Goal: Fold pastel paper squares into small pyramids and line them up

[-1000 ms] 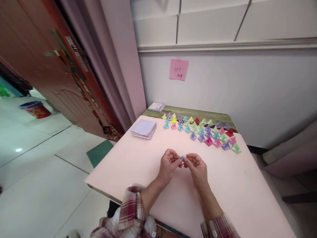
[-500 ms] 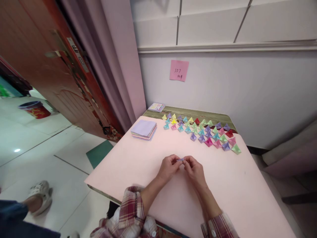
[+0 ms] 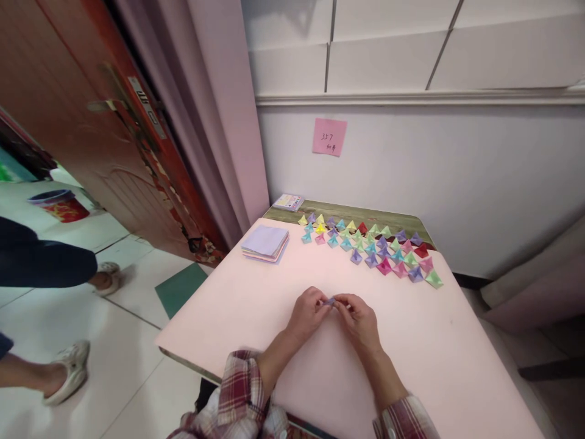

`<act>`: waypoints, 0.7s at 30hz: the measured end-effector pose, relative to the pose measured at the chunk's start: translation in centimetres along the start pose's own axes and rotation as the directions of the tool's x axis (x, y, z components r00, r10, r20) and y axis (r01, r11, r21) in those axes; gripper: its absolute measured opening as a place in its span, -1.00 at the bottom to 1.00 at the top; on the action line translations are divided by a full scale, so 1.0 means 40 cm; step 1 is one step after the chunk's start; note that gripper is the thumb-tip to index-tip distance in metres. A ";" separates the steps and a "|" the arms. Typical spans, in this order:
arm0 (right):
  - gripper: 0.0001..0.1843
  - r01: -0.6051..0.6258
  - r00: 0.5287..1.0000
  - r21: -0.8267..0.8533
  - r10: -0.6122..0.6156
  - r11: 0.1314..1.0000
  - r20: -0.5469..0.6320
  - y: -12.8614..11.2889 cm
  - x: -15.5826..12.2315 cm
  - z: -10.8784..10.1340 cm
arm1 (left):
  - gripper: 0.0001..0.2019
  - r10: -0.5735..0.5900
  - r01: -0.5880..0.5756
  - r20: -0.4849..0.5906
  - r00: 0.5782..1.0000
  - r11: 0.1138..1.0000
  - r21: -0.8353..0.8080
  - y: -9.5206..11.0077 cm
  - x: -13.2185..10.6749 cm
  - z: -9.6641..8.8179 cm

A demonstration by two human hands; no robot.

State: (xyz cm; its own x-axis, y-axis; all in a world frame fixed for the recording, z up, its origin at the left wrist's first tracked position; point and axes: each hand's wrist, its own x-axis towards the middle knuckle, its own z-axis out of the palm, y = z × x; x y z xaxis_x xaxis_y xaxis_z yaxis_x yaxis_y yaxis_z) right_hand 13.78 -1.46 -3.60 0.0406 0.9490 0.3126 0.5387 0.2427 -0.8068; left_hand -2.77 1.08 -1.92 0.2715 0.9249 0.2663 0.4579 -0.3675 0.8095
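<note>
Across the middle and near right of the scene, a table (image 3: pixel 247 311) is covered by a pale pink sheet. At its far right, rows of folded paper pieces (image 3: pixel 371 261) in many colours are laid out at a slant. Over the near middle, the left hand (image 3: pixel 304 316) and right hand (image 3: pixel 361 320) are brought together, well apart from those rows. To the far left, a stack of square paper (image 3: pixel 265 239) is topped by a lilac sheet. Smallest of all, a lilac paper piece (image 3: pixel 329 301) is held between the hands, pinched by the fingertips of both; its folds are mostly hidden. The step in hand is judged to be fine folding or shaping, done with the fingertips. For the next move, an even pinch from both sides would seem to be called for, with creases kept aligned and the thin paper left uncrushed.
</note>
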 end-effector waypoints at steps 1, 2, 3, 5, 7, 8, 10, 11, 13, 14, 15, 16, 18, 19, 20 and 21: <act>-0.77 0.022 1.000 -0.035 -0.022 0.999 0.003 0.004 0.000 0.000 | -0.86 0.030 -0.030 0.001 1.000 0.998 0.054 -0.012 0.000 -0.003; -0.73 0.038 0.999 -0.058 -0.038 0.998 0.004 0.008 0.000 0.000 | -0.76 0.046 -0.046 -0.002 0.999 0.995 0.090 -0.024 0.001 -0.005; -0.69 0.043 0.999 -0.067 -0.043 0.997 0.001 0.012 0.000 0.000 | -0.64 0.054 -0.053 -0.005 0.999 0.993 0.109 -0.034 0.001 -0.006; -0.66 0.018 0.999 -0.041 -0.019 0.999 -0.032 0.021 0.000 0.002 | -0.49 0.053 -0.050 -0.025 0.998 0.993 0.105 -0.051 0.000 -0.009; -0.67 -0.046 0.995 0.020 0.048 0.999 -0.088 0.029 0.000 0.005 | -0.53 0.044 -0.041 -0.060 0.997 0.998 0.056 -0.059 -0.003 -0.011; -0.67 -0.085 0.989 0.052 0.090 0.995 -0.120 0.033 -0.001 0.007 | -0.61 0.035 -0.033 -0.088 0.995 0.999 0.020 -0.061 -0.005 -0.013; -0.68 -0.149 0.972 0.096 0.163 0.984 -0.167 0.038 -0.004 0.010 | -0.79 0.010 -0.017 -0.165 0.986 0.999 -0.043 -0.063 -0.007 -0.019; -0.69 -0.165 0.967 0.102 0.182 0.981 -0.178 0.039 -0.005 0.011 | -0.84 -0.003 -0.010 -0.206 0.978 0.998 -0.062 -0.064 -0.008 -0.022; -0.72 -0.172 0.965 0.090 0.186 0.981 -0.183 0.038 -0.009 0.011 | -0.90 -0.020 0.001 -0.273 0.962 0.998 -0.070 -0.067 -0.007 -0.028; -0.74 -0.165 0.968 0.077 0.177 0.983 -0.180 0.036 -0.009 0.012 | -0.91 -0.023 0.005 -0.287 0.958 0.998 -0.064 -0.068 -0.006 -0.031; -0.76 -0.154 0.970 0.065 0.164 0.986 -0.177 0.033 -0.009 0.013 | -0.92 -0.023 0.007 -0.291 0.956 0.998 -0.055 -0.070 -0.005 -0.032; -0.77 -0.140 0.974 0.055 0.148 0.989 -0.172 0.030 -0.008 0.015 | -0.94 -0.020 0.007 -0.287 0.958 0.999 -0.044 -0.070 -0.003 -0.032; -0.78 -0.104 0.981 0.049 0.110 0.993 -0.159 0.020 0.000 0.023 | -0.97 0.004 -0.009 -0.264 0.965 1.000 -0.015 -0.070 -0.001 -0.030; -0.78 -0.082 0.985 0.051 0.089 0.995 -0.148 0.014 0.006 0.030 | -0.96 0.025 -0.025 -0.247 0.969 1.000 0.002 -0.068 0.000 -0.028; -0.78 -0.063 0.988 0.054 0.070 0.997 -0.134 0.008 0.013 0.039 | -0.94 0.046 -0.043 -0.230 0.972 0.999 0.018 -0.067 0.001 -0.027; -0.78 -0.048 0.992 0.056 0.055 0.997 -0.117 0.001 0.021 0.049 | -0.92 0.066 -0.061 -0.212 0.975 0.998 0.033 -0.065 0.001 -0.025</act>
State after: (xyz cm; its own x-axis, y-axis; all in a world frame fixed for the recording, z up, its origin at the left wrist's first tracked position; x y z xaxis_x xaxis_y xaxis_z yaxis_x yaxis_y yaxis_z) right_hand 12.18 -0.27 -4.35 0.1677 0.9309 0.3244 0.4877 0.2076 -0.8480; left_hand -4.79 2.17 -3.49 0.1153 0.8981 0.4244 0.4687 -0.4259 0.7739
